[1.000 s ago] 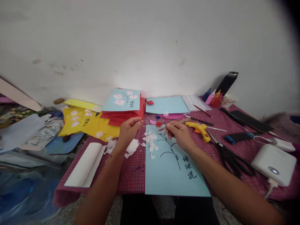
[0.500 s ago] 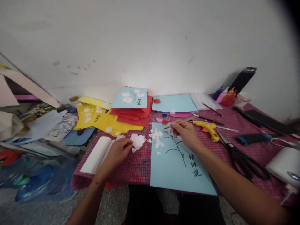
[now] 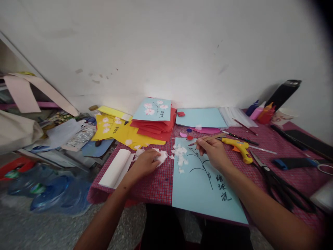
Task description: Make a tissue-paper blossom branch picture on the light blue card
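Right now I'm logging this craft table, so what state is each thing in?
Left hand: resting on the white paper scraps, fingers closed on them.
Right hand: gripping a thin brush.
Blue card: flat, branch and characters inked, white petals on it.
Glue gun: lying on its side.
Scissors: lying flat.
White roll: partly unrolled.

Craft workspace: coloured paper stacks (image 3: 153, 126), glue gun (image 3: 238, 146), scissors (image 3: 278, 180).

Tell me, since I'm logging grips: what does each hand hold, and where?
The right hand pinches a thin brown-handled paintbrush near its tip end. The left hand rests on small white paper scraps; whether it grips one cannot be told.
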Available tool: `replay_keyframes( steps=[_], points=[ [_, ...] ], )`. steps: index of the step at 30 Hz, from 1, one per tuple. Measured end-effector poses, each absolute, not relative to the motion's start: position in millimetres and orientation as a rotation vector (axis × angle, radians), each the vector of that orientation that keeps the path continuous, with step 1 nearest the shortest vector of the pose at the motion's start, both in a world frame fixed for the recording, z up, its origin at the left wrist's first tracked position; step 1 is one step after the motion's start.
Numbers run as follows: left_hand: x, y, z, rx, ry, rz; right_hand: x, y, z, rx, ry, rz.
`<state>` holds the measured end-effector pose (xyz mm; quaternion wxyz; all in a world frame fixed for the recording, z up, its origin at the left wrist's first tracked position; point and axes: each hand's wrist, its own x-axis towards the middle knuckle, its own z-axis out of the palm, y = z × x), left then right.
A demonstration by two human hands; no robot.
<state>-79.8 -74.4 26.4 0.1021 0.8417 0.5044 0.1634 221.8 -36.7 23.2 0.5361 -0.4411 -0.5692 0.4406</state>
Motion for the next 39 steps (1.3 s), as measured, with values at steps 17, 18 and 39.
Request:
replay_keyframes(
  steps=[17,18,39],
  points=[
    [-68,-68,28,2.598,1.598,0.396,222,-34,21,-1.041,-1.371,1.043],
    [-68,-67,28,2.582,1.617,0.405,222,-35,22,-1.039,-1.372,1.044],
    [-76,-63,25,2.016,1.738,0.851,222,-36,24,-1.028,-1.34,1.07]
  ],
)
